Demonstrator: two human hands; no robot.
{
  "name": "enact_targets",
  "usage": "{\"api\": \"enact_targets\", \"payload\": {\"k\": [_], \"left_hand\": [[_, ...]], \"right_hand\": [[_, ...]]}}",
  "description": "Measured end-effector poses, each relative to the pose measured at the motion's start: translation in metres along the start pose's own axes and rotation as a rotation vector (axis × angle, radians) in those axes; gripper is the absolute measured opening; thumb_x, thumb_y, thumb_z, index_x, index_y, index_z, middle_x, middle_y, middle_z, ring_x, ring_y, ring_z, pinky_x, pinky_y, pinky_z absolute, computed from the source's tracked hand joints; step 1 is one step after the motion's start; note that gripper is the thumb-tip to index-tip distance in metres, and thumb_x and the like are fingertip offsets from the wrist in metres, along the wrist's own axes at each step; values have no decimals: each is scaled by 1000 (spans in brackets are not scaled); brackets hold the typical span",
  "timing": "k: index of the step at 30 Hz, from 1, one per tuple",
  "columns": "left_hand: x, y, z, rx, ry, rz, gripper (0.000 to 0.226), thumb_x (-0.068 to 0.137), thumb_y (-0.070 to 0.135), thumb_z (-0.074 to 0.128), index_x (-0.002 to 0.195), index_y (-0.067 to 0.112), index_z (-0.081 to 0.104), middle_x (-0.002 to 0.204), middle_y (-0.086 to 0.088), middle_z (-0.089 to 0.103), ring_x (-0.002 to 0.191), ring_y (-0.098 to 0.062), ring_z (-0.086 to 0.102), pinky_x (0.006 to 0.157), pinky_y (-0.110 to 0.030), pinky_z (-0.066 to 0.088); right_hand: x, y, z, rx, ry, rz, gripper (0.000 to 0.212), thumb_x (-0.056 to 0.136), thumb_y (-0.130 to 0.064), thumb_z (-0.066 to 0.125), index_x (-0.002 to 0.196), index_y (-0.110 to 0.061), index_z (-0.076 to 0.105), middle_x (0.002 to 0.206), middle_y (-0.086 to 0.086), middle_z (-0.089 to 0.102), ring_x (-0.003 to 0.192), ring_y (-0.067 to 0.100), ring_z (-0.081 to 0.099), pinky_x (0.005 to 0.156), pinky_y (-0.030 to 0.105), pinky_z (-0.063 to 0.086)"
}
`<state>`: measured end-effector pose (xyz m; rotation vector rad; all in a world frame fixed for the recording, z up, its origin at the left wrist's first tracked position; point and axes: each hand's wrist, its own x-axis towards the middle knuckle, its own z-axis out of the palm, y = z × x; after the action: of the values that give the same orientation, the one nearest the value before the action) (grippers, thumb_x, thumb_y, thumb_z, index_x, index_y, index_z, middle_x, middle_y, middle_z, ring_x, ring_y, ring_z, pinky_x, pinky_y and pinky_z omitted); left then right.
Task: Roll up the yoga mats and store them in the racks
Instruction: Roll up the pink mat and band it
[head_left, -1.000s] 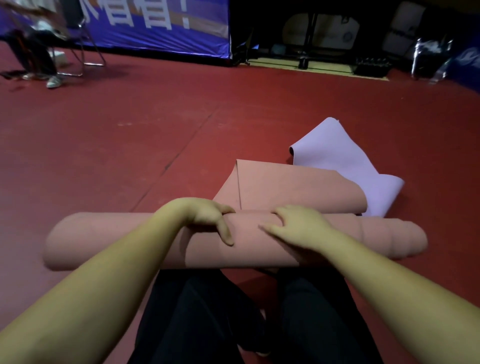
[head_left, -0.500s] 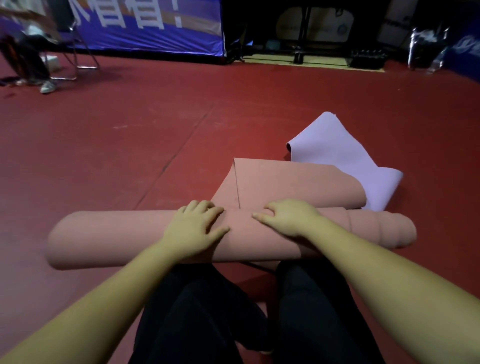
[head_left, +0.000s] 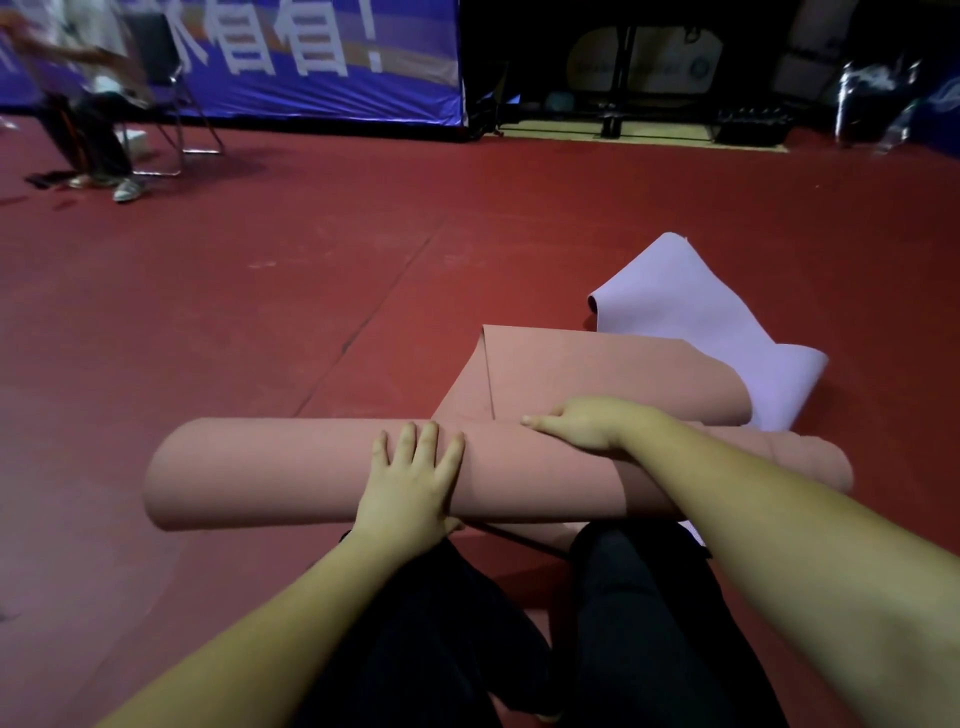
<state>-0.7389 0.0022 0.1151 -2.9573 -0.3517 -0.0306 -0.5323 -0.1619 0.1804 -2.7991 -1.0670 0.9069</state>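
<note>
We note the pink mat lying crosswise on the red floor, mostly rolled into a thick tube just ahead of our knees. Its unrolled tail runs away from the roll toward the far side, and the tail's far end is folded back over itself. The roll's right end is uneven, with stepped layers showing.

Left hand: flat on top of the roll near its middle, fingers straight and slightly spread, palm pressing down. It grips nothing.

Right hand: laid over the far upper side of the roll, right of centre, where the tail meets it. The fingers point left and look mostly extended, lying against the mat; their tips are partly hidden, but we see no curl around anything.

A lilac mat lies beyond the pink tail, toward the right, loosely folded and partly under the pink one, touching it.

Background, far edge of the floor: a blue banner with white characters at the left; a seated person on a folding chair in the far-left corner, blurred; dark equipment at the far right, too dim to identify.
</note>
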Motion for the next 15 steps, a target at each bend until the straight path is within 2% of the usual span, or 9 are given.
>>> {"api": "enact_targets", "payload": {"k": [4, 9, 12, 15], "left_hand": [[-3, -1, -16, 13, 50, 25, 117, 41, 66, 80, 138, 14, 39, 133, -20, 52, 120, -43, 49, 97, -65, 40], [-16, -7, -58, 13, 70, 118, 114, 47, 83, 56, 142, 21, 39, 133, -10, 53, 115, -34, 52, 96, -53, 41], [-22, -6, -73, -38, -56, 170, 118, 50, 89, 51, 148, 26, 31, 136, 0, 48, 119, -28, 48, 99, -46, 40], [-17, -6, -71, -105, -179, 169, 120, 51, 89, 57, 150, 31, 24, 139, 5, 45, 122, -24, 43, 102, -43, 37]], "right_hand": [[-5, 3, -6, 21, -19, -4, 83, 89, -80, 26, 138, -21, 57, 145, 8, 52, 130, 29, 48, 109, 39, 33], [-21, 14, -16, 66, -79, -1, 89, 82, -86, 30, 145, -25, 49, 154, 3, 41, 139, 25, 39, 116, 41, 24], [-33, 18, -12, 122, -164, 3, 78, 89, -77, 36, 147, -26, 45, 156, 0, 36, 142, 22, 34, 115, 37, 21], [-36, 13, -7, 115, -150, 17, 76, 88, -77, 38, 141, -25, 53, 150, 2, 46, 136, 23, 42, 111, 37, 28]]}}
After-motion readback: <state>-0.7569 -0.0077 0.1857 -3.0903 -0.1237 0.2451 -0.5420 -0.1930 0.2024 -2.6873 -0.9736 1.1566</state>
